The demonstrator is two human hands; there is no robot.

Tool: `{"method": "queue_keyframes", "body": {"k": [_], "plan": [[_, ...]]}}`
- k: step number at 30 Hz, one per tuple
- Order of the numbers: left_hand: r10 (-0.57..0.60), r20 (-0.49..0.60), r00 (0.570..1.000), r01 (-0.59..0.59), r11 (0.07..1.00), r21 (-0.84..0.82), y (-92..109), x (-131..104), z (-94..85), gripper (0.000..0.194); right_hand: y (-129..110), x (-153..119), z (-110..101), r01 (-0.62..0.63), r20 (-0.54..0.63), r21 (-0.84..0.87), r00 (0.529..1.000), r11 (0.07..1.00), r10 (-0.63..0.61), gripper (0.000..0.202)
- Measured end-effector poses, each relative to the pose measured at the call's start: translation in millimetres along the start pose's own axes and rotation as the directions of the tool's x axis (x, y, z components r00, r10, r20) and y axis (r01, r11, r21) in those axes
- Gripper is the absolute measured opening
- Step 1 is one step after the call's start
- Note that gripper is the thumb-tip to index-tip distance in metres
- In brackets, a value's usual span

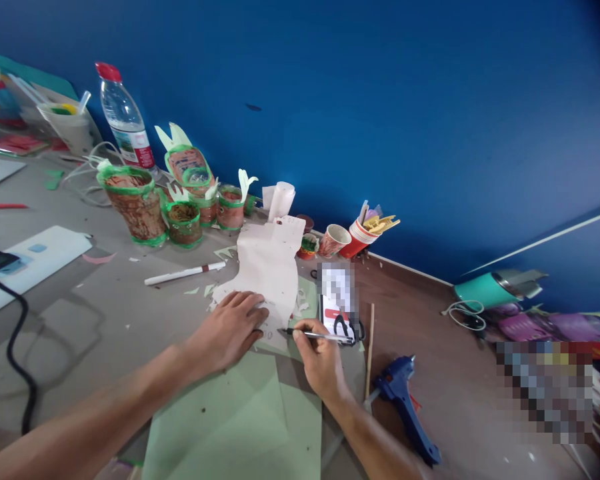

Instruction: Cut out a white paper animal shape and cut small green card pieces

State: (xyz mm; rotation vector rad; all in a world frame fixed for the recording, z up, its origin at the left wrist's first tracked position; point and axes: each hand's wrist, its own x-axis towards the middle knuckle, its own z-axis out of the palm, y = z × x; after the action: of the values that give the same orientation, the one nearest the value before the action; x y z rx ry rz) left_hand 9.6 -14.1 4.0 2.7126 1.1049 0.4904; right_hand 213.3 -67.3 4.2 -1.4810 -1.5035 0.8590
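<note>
Seemingly mid-marking, pinched a pen (337, 338) in the right hand (320, 360), steadied paper (270, 263) under the flat, open left hand (235, 331), likely needing stillness next.

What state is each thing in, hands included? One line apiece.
left hand: resting on the paper
right hand: closed on the pen
pen: held, tip at the paper
paper: spread out, marked near the pen
phone: screen lit
glue gun: lying on its side, unheld
bottle: capped, standing

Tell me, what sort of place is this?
Probably a craft workspace, judging by the dark-blue plastic glue gun, the handmade-looking brown, green-rimmed round containers and the irregularly shaped white paper under the left hand.
</note>
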Motion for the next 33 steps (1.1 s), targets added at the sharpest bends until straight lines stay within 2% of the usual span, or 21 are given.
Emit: {"method": "queue_keyframes", "body": {"k": [12, 18, 21, 24, 27, 33], "plan": [[-0.022, 0.026, 0.999, 0.021, 1.000, 0.013, 1.4, 1.1, -1.6, 0.024, 2.6, -0.7, -3.9, 0.048, -0.083, -0.122, 0.995, 0.991, -0.059, 0.014], [-0.028, 0.028, 0.999, 0.028, 0.999, 0.015, 2.3, 1.2, -2.6, 0.024, -1.3, 0.5, -4.1, 0.051, -0.115, -0.095, 0.991, 0.994, -0.062, 0.014], [-0.023, 0.022, 0.999, 0.023, 1.000, 0.015, 1.8, 1.1, -2.5, 0.024, -2.9, 0.9, -4.7, 0.019, -0.150, -0.016, 0.988, 1.000, -0.021, 0.014], [-0.010, 0.019, 1.000, 0.010, 1.000, 0.007, 1.3, 0.8, -2.1, 0.024, -2.2, -0.4, -4.2, -0.017, -0.111, 0.060, 0.994, 0.998, 0.024, 0.016], [-0.011, 0.012, 1.000, 0.011, 1.000, -0.001, 1.3, 0.6, -2.1, 0.024, 0.0, -2.6, -2.1, -0.010, -0.049, 0.065, 0.999, 0.998, 0.013, 0.016], [-0.005, 0.024, 1.000, 0.005, 1.000, -0.001, 1.6, 0.9, -2.9, 0.024, 1.9, -4.6, 1.0, -0.022, -0.002, 0.070, 1.000, 0.997, 0.022, 0.016]]}}
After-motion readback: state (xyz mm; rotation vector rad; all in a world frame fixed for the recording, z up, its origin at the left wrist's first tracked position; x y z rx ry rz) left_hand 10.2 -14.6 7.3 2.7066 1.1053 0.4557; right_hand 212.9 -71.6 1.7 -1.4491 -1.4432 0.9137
